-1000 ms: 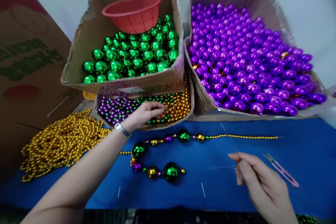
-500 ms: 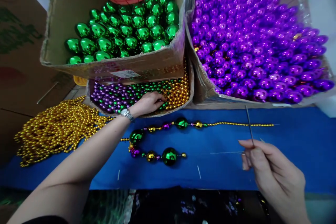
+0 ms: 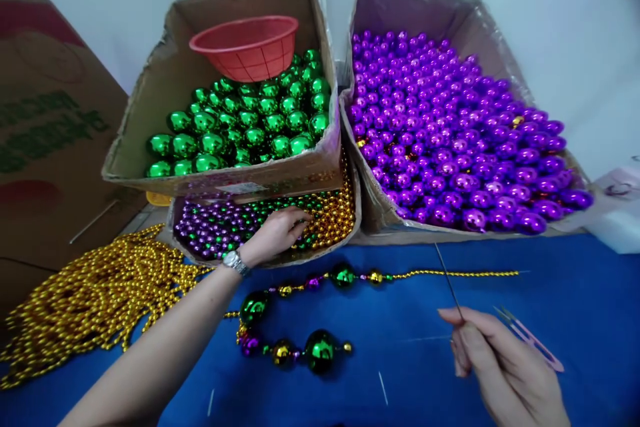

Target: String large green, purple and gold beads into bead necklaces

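Note:
My left hand [image 3: 280, 232], a watch at its wrist, reaches into the low box of small beads [image 3: 210, 227], where green ones meet gold. Its fingers are curled close together; whatever lies between the tips is too small to make out. My right hand [image 3: 493, 353] pinches a long thin needle [image 3: 447, 275] between thumb and fingers, its tip slanting up and left. A faint thread [image 3: 425, 339] runs left from that hand toward the bead string [image 3: 320, 351]. The string curves over the blue cloth, with large green balls and smaller gold and purple beads.
Above the small beads stands a carton of green balls [image 3: 213, 143] holding a red basket [image 3: 250, 57]. To its right is a carton of purple balls [image 3: 450, 147]. Gold bead strands [image 3: 100, 293] pile at left. Pink-handled snips [image 3: 537, 343] lie beside my right hand on the blue cloth [image 3: 450, 393].
The view has tilted up, so the cartons and string sit lower in it. My left hand stays among the small beads, and the needle in my right hand leans further left.

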A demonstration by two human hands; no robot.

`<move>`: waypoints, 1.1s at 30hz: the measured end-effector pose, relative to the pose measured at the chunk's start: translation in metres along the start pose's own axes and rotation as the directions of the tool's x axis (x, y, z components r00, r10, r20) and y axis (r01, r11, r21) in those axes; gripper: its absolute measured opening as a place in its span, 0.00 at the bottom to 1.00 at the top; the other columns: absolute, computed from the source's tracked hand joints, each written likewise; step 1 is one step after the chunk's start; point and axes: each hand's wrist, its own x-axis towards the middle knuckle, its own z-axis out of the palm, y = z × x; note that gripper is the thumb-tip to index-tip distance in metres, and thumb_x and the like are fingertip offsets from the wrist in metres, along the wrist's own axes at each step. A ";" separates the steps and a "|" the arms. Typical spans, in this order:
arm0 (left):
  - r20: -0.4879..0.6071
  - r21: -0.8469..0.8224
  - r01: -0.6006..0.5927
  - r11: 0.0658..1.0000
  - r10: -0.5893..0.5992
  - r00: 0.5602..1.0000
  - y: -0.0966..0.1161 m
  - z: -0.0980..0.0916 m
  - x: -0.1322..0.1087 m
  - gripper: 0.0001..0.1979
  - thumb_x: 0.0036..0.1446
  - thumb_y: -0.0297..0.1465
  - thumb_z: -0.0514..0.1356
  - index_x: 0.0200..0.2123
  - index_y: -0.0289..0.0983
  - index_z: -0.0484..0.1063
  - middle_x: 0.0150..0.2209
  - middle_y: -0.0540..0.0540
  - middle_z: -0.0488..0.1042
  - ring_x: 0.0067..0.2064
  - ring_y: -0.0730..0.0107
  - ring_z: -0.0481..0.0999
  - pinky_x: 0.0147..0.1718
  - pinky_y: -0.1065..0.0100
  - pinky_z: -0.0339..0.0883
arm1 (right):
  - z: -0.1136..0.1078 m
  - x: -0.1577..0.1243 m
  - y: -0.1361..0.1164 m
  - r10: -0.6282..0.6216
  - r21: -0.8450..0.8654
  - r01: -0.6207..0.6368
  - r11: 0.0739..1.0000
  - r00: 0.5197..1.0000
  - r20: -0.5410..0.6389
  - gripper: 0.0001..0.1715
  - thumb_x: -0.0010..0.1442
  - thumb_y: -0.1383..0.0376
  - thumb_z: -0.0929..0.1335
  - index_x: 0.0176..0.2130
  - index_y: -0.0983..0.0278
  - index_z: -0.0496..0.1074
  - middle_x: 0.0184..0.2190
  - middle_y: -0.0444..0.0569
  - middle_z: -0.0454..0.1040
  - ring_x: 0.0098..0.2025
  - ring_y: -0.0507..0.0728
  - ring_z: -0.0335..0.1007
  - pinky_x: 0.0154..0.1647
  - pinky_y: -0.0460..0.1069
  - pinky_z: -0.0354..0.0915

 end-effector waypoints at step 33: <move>0.392 -0.158 -0.304 0.939 0.343 0.854 0.134 0.085 -0.076 0.08 0.59 0.34 0.56 0.41 0.38 0.68 0.34 0.44 0.76 0.36 0.59 0.75 0.34 0.64 0.69 | -0.007 0.011 -0.013 0.193 0.350 -0.092 0.932 0.945 -0.265 0.12 0.64 0.59 0.65 0.42 0.63 0.72 0.19 0.42 0.63 0.20 0.50 0.61 0.19 0.46 0.59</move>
